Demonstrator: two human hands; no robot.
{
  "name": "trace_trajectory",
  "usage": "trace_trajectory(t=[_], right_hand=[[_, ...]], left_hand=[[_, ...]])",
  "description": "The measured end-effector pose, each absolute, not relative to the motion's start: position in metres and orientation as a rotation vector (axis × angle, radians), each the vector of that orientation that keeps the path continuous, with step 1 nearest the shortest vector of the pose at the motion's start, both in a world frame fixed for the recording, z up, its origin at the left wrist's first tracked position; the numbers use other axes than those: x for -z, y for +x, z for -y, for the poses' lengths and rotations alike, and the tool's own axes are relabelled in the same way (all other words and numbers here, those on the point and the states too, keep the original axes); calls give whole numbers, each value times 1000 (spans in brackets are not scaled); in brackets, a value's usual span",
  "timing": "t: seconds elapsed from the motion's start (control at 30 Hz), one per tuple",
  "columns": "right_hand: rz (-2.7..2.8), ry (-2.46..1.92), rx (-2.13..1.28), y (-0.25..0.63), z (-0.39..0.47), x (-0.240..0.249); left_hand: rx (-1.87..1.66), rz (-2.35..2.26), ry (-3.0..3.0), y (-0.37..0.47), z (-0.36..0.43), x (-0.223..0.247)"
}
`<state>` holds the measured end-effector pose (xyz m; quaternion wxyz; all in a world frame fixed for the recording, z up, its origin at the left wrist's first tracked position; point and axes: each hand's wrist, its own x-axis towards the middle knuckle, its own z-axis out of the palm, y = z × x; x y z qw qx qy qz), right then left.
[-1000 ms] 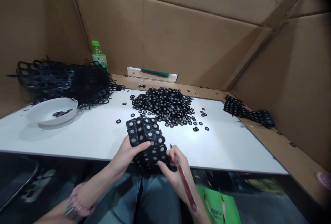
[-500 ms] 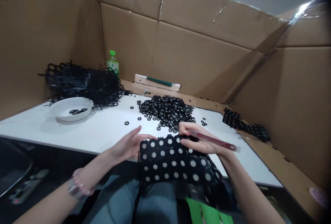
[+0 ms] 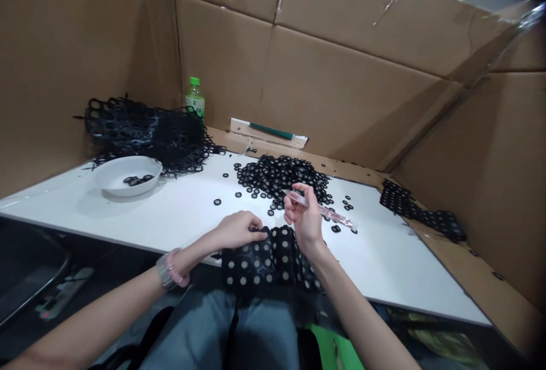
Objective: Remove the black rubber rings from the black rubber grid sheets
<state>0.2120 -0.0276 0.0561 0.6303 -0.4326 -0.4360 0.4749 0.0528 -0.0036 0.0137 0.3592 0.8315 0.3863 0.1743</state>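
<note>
A black sheet with rows of pale round spots (image 3: pixel 248 264) hangs over the near edge of the white table, partly folded above my lap. My left hand (image 3: pixel 239 229) is closed on its upper edge, thumb and fingers pinching it. Just above the sheet's right part, my right hand (image 3: pixel 307 225) is raised, fingers curled around a slim, reddish, see-through tool (image 3: pixel 336 217). The tool's narrow end points left, and its exact kind is unclear. Behind that hand lies a pile of small black rings (image 3: pixel 277 176), with several loose ones around it.
A white bowl (image 3: pixel 106 182) with a few black rings stands at left. Behind it are a heap of black perforated webbing (image 3: pixel 140 131) and a green-capped bottle (image 3: pixel 195 97). More spotted sheet (image 3: pixel 420 210) lies at right. Cardboard walls (image 3: pixel 341 68) enclose the table (image 3: pixel 183 205).
My left hand has gone from spread beside the sheet to pinching its upper edge. My right hand has come off the sheet and turned the tool. The sheet is now more bunched.
</note>
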Motion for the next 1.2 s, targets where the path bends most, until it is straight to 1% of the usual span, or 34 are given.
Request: trace_trajectory(t=[0.07, 0.17, 0.23, 0.33, 0.57, 0.83, 0.97, 1.2], right_hand=[[899, -974, -1176, 201, 30, -48], [941, -1036, -1298, 190, 28, -27], [1043, -1098, -1281, 185, 26, -14], [1206, -1196, -1157, 182, 25, -1], [1389, -1282, -967, 183, 29, 0], [1509, -1342, -870, 183, 28, 1], [1552, -1328, -874, 181, 29, 1], [1719, -1322, -737, 177, 31, -2]], left_hand=[[-476, -959, 2152, 45, 2, -10], [-469, -954, 2156, 29, 0, -9], [-443, -978, 2156, 19, -1, -11], [-422, -993, 2155, 10, 0, -13], [-422, -1002, 2072, 8, 1, -12], [-461, -1010, 2005, 8, 0, -8], [-468, -1027, 1986, 8, 1, -6], [-580, -884, 1780, 9, 3, -11]])
